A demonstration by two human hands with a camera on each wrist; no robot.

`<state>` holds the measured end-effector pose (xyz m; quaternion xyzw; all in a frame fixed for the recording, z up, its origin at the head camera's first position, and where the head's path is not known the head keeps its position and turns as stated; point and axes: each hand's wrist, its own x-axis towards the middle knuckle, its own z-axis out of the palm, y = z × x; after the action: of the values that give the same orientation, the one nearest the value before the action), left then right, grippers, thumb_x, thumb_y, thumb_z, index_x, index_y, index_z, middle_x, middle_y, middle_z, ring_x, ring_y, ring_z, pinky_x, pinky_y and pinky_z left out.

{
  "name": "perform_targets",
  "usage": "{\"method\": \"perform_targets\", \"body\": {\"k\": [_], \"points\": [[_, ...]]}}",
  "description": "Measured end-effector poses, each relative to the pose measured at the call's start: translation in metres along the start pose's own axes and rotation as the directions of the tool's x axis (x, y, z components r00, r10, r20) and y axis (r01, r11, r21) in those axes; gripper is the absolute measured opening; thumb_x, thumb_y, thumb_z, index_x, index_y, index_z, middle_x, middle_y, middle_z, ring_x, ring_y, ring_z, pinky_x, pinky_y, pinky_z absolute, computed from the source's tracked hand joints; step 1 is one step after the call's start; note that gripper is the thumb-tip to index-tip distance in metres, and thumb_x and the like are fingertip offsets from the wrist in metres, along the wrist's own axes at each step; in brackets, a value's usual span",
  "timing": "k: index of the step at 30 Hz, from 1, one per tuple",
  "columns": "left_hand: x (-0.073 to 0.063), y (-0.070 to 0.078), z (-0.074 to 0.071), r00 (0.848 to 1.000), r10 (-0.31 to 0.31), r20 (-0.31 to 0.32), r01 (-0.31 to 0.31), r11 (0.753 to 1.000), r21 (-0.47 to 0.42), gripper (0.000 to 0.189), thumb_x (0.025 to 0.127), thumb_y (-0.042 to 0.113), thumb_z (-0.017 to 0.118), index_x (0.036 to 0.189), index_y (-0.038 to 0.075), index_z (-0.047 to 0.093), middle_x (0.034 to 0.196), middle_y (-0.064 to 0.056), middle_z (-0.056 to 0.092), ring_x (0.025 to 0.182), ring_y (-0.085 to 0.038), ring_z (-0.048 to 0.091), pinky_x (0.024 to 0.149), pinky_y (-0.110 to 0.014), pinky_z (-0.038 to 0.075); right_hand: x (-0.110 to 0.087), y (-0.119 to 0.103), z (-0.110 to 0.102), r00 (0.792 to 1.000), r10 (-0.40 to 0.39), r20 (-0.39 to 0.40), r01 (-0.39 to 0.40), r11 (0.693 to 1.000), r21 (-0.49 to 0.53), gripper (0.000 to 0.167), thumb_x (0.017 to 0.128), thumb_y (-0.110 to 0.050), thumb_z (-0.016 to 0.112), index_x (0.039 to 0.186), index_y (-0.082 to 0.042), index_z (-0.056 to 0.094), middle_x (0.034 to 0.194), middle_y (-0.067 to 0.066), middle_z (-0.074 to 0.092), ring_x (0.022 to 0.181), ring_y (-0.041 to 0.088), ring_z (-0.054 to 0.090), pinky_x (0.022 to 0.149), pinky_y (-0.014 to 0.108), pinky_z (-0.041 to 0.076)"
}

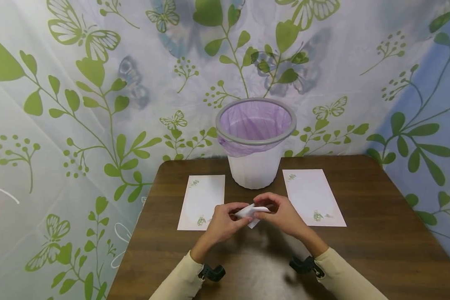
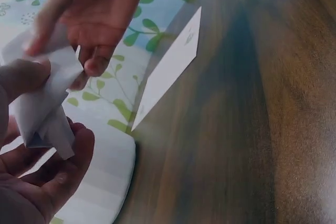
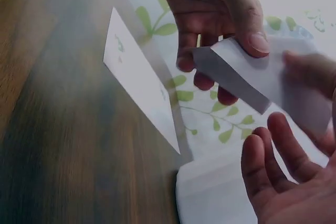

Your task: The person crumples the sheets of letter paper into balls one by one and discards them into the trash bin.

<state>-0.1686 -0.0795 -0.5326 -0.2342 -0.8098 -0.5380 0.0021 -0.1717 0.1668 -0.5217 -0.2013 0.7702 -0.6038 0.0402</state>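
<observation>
A folded sheet of white paper [image 1: 250, 211] is held up between both hands over the middle of the table. My left hand [image 1: 224, 223] grips its left side, thumb on the near face and fingers behind. On the other side, my right hand [image 1: 283, 213] pinches the paper with its thumb pressed on it; its other fingers stand partly apart in the right wrist view. Creases and slanted flaps show on the folded paper [image 3: 247, 74] there. In the left wrist view the paper [image 2: 50, 85] partly hides the fingers.
A white bin [image 1: 253, 168] with a grey rim and purple liner stands at the table's back. Flat printed sheets lie on its left [image 1: 202, 200] and right [image 1: 313, 198]. Behind the brown wooden table [image 1: 375, 246] hangs a leaf-and-butterfly patterned curtain [image 1: 135, 83].
</observation>
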Motion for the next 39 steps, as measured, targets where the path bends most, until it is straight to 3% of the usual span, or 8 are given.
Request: {"method": "perform_targets", "body": {"k": [3, 6, 11, 16, 22, 31, 34, 39], "points": [[0.000, 0.000, -0.001, 0.997, 0.035, -0.061, -0.032, 0.998, 0.056, 0.012, 0.091, 0.008, 0.088, 0.102, 0.010, 0.083, 0.088, -0.001, 0.079, 0.072, -0.004, 0.062, 0.063, -0.018, 0.053, -0.001, -0.002, 0.001, 0.999, -0.022, 0.026, 0.021, 1.000, 0.008, 0.034, 0.100, -0.015, 0.082, 0.132, -0.008, 0.072, 0.124, 0.013, 0.076, 0.101, 0.021, 0.077, 0.086, 0.031, 0.065], [0.002, 0.002, -0.002, 0.996, 0.061, -0.072, -0.053, 0.993, 0.108, 0.009, 0.092, 0.005, 0.087, 0.090, 0.011, 0.080, 0.075, 0.002, 0.073, 0.064, -0.003, 0.056, 0.059, -0.018, 0.046, -0.001, -0.002, 0.001, 0.999, -0.036, 0.029, 0.036, 0.999, 0.019, 0.029, 0.104, -0.015, 0.077, 0.132, -0.010, 0.073, 0.124, 0.013, 0.076, 0.099, 0.019, 0.077, 0.085, 0.029, 0.065], [0.003, 0.005, -0.002, 0.999, 0.038, 0.039, -0.043, 0.988, 0.149, 0.010, 0.094, 0.010, 0.088, 0.088, 0.010, 0.079, 0.073, 0.005, 0.070, 0.063, -0.001, 0.056, 0.058, -0.017, 0.047, -0.001, -0.005, 0.002, 0.997, -0.083, 0.010, 0.083, 0.996, -0.011, 0.031, 0.099, -0.012, 0.082, 0.129, -0.012, 0.077, 0.121, 0.009, 0.077, 0.096, 0.015, 0.074, 0.080, 0.026, 0.063], [0.002, 0.007, -0.001, 0.992, -0.012, 0.127, -0.008, 0.989, 0.150, 0.011, 0.097, 0.019, 0.086, 0.100, 0.010, 0.082, 0.086, 0.001, 0.077, 0.070, -0.001, 0.061, 0.062, -0.018, 0.053, -0.001, -0.006, 0.003, 0.994, -0.105, -0.018, 0.103, 0.992, -0.077, 0.018, 0.097, -0.011, 0.084, 0.114, -0.015, 0.078, 0.104, 0.005, 0.078, 0.084, 0.014, 0.069, 0.070, 0.027, 0.060], [0.000, 0.006, 0.000, 0.999, -0.002, 0.040, -0.003, 0.993, 0.118, 0.008, 0.099, 0.017, 0.082, 0.101, 0.009, 0.082, 0.090, -0.003, 0.081, 0.069, -0.001, 0.066, 0.064, -0.021, 0.060, -0.001, -0.003, 0.003, 0.991, -0.118, -0.070, 0.109, 0.986, -0.123, 0.019, 0.096, -0.004, 0.082, 0.106, -0.018, 0.074, 0.098, 0.001, 0.074, 0.082, 0.014, 0.069, 0.070, 0.026, 0.060], [0.003, 0.011, -0.001, 1.000, -0.020, -0.014, 0.022, 0.992, 0.123, 0.014, 0.098, 0.013, 0.077, 0.084, 0.010, 0.079, 0.069, 0.004, 0.068, 0.059, 0.001, 0.053, 0.052, -0.016, 0.043, -0.002, -0.003, 0.007, 0.945, -0.285, -0.162, 0.242, 0.940, -0.242, 0.016, 0.092, -0.003, 0.086, 0.097, -0.017, 0.080, 0.092, -0.003, 0.079, 0.078, 0.010, 0.071, 0.067, 0.024, 0.062], [0.004, 0.011, -0.003, 0.998, -0.035, -0.046, 0.040, 0.994, 0.106, 0.015, 0.098, 0.014, 0.077, 0.083, 0.010, 0.080, 0.068, 0.003, 0.070, 0.058, -0.001, 0.054, 0.052, -0.018, 0.044, -0.002, -0.003, 0.002, 0.953, -0.275, -0.124, 0.252, 0.951, -0.179, 0.013, 0.099, -0.004, 0.080, 0.104, -0.015, 0.084, 0.100, 0.002, 0.082, 0.084, 0.010, 0.072, 0.070, 0.024, 0.062], [0.004, 0.008, -0.001, 0.996, -0.059, -0.064, 0.063, 0.996, 0.062, 0.014, 0.097, 0.012, 0.077, 0.085, 0.008, 0.082, 0.073, -0.001, 0.076, 0.060, -0.002, 0.059, 0.054, -0.018, 0.048, -0.001, -0.006, -0.010, 0.983, -0.182, 0.031, 0.182, 0.983, 0.008, 0.015, 0.104, -0.004, 0.072, 0.113, -0.008, 0.083, 0.111, 0.012, 0.080, 0.091, 0.013, 0.072, 0.072, 0.027, 0.061]]}}
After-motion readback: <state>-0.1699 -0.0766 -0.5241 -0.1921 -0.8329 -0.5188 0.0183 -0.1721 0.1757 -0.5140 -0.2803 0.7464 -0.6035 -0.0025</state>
